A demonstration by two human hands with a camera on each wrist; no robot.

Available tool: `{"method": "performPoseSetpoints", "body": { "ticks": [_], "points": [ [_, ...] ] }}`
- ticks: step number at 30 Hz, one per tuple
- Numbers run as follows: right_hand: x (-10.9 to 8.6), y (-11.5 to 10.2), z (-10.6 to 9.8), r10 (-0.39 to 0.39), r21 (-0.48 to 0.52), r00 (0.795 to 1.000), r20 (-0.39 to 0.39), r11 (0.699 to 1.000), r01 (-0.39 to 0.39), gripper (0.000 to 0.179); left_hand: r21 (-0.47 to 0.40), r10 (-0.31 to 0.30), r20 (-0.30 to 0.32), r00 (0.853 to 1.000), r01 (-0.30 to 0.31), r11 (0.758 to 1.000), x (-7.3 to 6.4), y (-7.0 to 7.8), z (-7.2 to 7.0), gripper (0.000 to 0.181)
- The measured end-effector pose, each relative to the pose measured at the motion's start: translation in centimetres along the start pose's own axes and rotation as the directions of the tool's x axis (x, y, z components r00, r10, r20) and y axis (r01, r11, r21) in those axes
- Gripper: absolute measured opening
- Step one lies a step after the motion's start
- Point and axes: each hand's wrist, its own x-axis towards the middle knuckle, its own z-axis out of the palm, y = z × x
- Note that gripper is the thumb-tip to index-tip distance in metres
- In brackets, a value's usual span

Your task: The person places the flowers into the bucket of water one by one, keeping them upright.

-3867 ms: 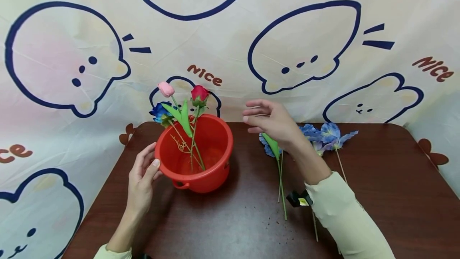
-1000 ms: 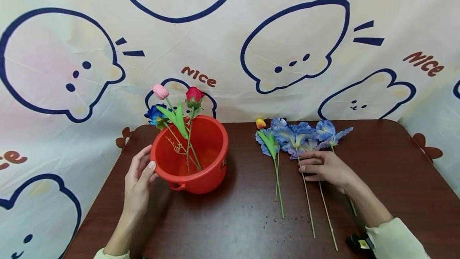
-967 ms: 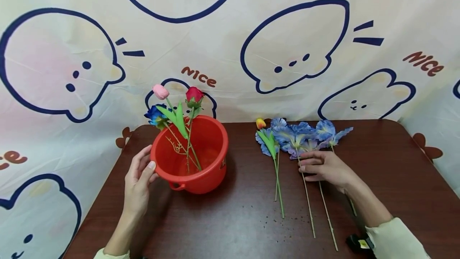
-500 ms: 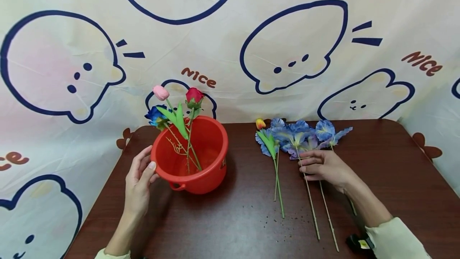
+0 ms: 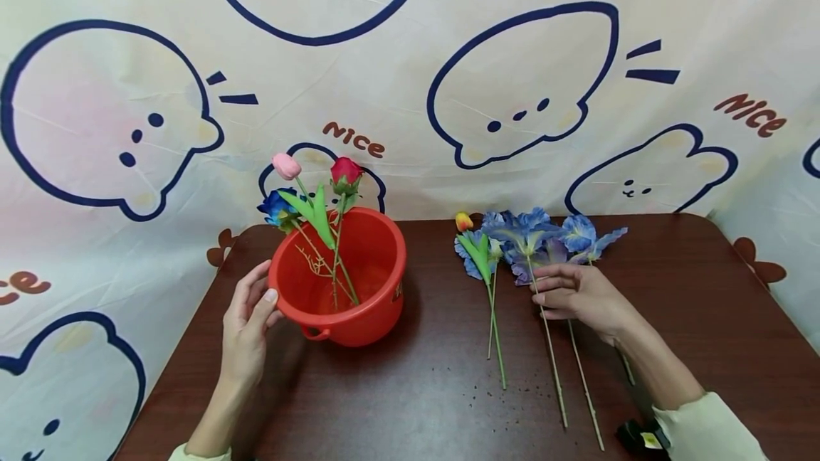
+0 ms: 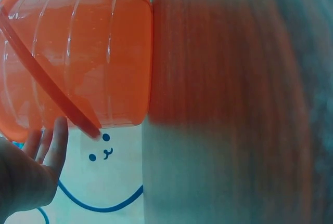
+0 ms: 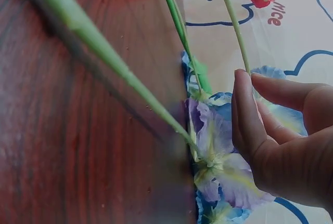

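Observation:
My left hand [image 5: 246,333] holds the rim of a red bucket [image 5: 374,326], thumb at the edge and fingers against the outside. Standing in the bucket are a pink tulip [image 5: 286,166], a red rose [image 5: 346,173] and a dark blue flower [image 5: 278,206]. To the right, my right hand [image 5: 579,301] pinches the stem of a blue artificial iris [image 5: 527,239] between thumb and fingertips, just below the bloom. In the right wrist view, that pinched stem [image 7: 234,21] is raised off the table. Another blue-purple iris [image 7: 216,164] lies close to the hand.
A yellow-orange tulip [image 5: 464,221] lies crossed with another blue flower [image 5: 470,255] left of the held iris. Further right is one more blue iris [image 5: 579,233]. A black strap device [image 5: 640,438] sits at my right cuff. Dark crumbs dot the brown table [image 5: 416,404].
My right hand has moved from beside the bucket down and right to the irises and now pinches one stem. That bloom has risen slightly. The left hand stays on the bucket.

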Motion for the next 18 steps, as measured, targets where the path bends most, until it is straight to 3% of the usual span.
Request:
{"method": "performPoseSetpoints", "body": {
  "ticks": [18],
  "points": [
    [-1.3, -2.0, 0.8, -0.078, -0.044, 0.996, -0.038, 0.996, 0.077, 0.058, 0.005, -0.008, 0.004, 1.0, 0.008, 1.0, 0.0, 0.2, 0.0, 0.051]
  ]
}}
